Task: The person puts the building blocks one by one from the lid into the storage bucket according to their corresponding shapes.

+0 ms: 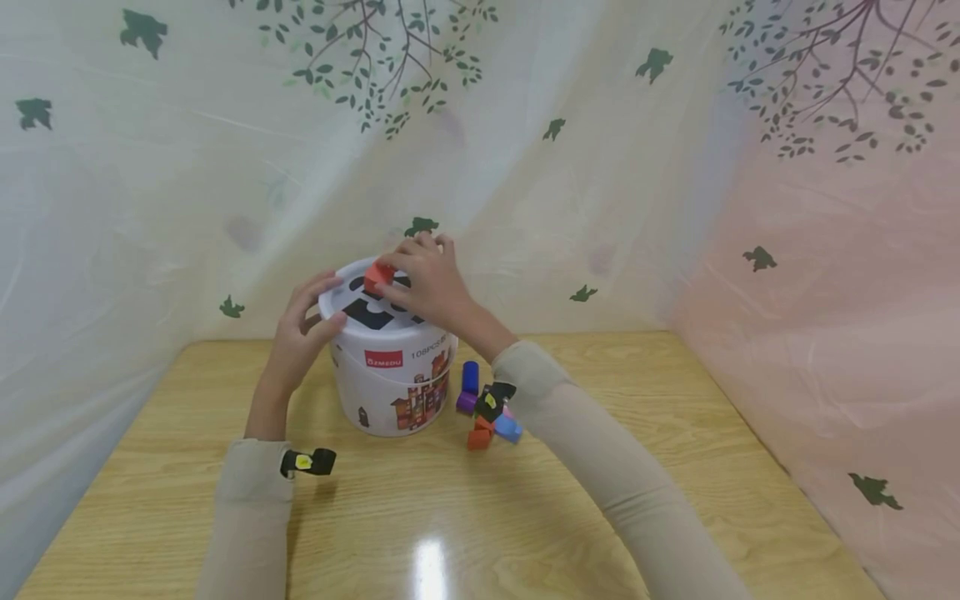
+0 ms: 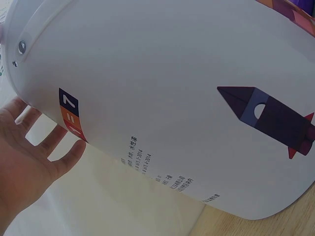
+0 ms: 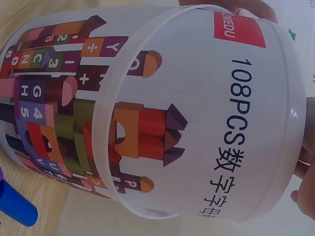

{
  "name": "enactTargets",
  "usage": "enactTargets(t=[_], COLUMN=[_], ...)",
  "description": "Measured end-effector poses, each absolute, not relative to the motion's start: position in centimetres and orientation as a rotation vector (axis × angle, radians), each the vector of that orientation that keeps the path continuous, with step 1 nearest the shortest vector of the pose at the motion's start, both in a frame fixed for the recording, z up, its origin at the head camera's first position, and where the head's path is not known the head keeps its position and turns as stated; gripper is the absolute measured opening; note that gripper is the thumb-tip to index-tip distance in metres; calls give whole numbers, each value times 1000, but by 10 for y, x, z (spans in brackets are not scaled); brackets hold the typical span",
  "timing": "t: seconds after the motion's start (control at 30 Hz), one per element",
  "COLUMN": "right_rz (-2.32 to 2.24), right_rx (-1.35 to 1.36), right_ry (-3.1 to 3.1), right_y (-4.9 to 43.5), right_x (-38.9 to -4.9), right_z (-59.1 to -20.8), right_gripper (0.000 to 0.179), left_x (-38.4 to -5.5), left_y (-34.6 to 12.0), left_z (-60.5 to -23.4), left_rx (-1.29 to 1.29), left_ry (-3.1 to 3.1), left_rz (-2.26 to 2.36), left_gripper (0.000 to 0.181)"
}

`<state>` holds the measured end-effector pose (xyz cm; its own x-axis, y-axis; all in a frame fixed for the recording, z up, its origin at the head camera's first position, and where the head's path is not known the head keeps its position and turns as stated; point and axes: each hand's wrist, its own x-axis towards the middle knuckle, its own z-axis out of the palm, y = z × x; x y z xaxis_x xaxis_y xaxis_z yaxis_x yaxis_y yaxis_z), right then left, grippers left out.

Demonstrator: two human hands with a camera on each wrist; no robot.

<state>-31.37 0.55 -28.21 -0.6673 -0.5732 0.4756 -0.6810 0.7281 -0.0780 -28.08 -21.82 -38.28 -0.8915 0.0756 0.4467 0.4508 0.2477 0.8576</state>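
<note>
A white lidded bucket (image 1: 390, 400) stands on the table, with big dark shapes on its lid (image 1: 348, 292). My left hand (image 1: 296, 329) holds the bucket's left side at the rim, fingers on the far part and thumb on the near part. In the left wrist view, the left hand's fingers (image 2: 54, 142) lie spread against the white wall. Over the lid, my right hand (image 1: 431, 279) pinches a red toy block (image 1: 378, 277) between thumb and forefinger, its other fingers raised. Only parts of the right hand (image 3: 305, 162) show past the lid's edge in the right wrist view.
Right of the bucket lie a blue cylinder (image 1: 470, 377), a purple block (image 1: 467, 402), orange-red blocks (image 1: 480, 437) and a light blue block (image 1: 508, 428), partly behind my right wrist. The bucket's handle (image 3: 103, 98) hangs down its front. A patterned curtain (image 1: 525, 208) closes off the table's back.
</note>
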Motion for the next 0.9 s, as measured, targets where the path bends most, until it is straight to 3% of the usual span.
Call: enactTargets(t=[0.9], right_rz=[381], right_rx=[963], right_ry=[-2515], right_y=[8], right_x=[-315], right_z=[-283], right_gripper=[38], left_x=[-280], left_y=[-217], left_z=[-382], left_rx=[-485], left_ry=[-2204], left_rz=[-1694], left_gripper=[57])
